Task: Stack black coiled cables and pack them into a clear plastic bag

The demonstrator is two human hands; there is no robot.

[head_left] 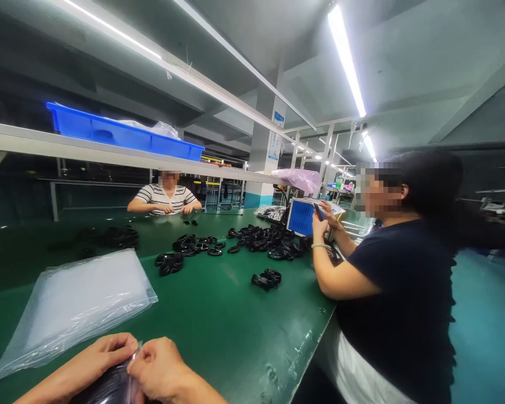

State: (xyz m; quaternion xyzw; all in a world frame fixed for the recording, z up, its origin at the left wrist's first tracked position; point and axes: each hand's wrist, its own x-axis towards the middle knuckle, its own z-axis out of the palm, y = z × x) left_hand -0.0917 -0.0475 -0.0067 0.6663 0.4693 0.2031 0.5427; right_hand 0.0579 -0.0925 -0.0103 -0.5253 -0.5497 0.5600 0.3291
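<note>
At the bottom of the head view, my left hand (111, 350) and my right hand (160, 365) pinch the top edge of a clear plastic bag (113, 387). Black coiled cables seem to fill it, and its lower part is cut off by the frame edge. My hands meet closely at the bag's edge, fingers closed on it. Just beyond them lies a flat stack of clear plastic bags (88, 297) on the green table.
Coiled black cables (261, 238) lie in heaps across the green table (219, 336). A blue-sided machine (301, 217) stands at the right. One co-worker (395, 280) holds a phone there; another (166, 196) sits opposite. Overhead, a shelf bears a blue tray (122, 134).
</note>
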